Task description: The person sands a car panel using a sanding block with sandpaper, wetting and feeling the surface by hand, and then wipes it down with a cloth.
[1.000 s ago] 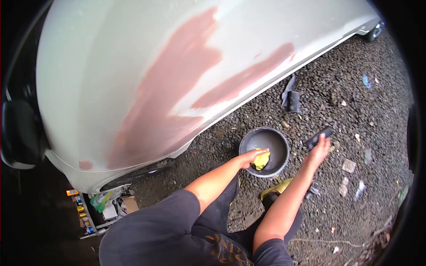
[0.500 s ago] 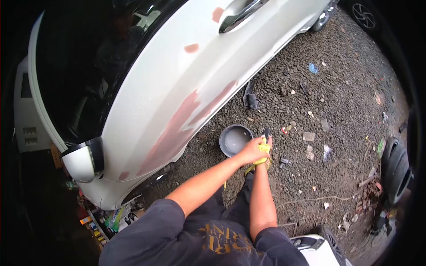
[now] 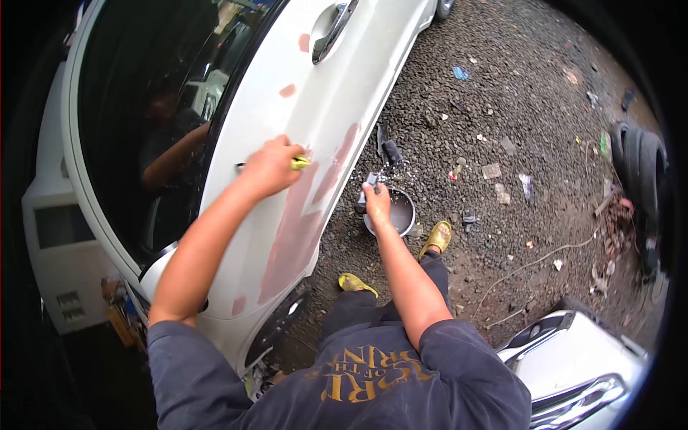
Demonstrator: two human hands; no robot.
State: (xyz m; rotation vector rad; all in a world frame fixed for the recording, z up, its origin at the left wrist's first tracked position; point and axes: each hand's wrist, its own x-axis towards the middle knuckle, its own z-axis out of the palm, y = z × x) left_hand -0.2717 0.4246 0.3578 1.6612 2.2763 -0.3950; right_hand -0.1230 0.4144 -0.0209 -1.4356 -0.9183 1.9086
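My left hand (image 3: 271, 168) is closed on a yellow cloth (image 3: 299, 163), against the white car door (image 3: 276, 129) near the top of a long reddish-brown patch (image 3: 294, 229). In my right hand (image 3: 378, 201) is a dark block (image 3: 368, 190), held above the near side of a grey bowl (image 3: 403, 213). The bowl stands on the gravel and is partly hidden by that hand and forearm. Smaller reddish spots (image 3: 287, 91) mark the door below its handle (image 3: 334, 30).
Gravel ground (image 3: 494, 93) with scraps of litter lies right of the car. Old tyres (image 3: 638, 165) are stacked at the far right. A white car part (image 3: 584, 365) is at the lower right. My feet wear yellow sandals (image 3: 438, 236). A thin cord (image 3: 530, 261) crosses the ground.
My left hand has moved from the bowl area up to the door with the yellow cloth. My hands, together half a second ago, are apart. The view has shifted, showing more of the window.
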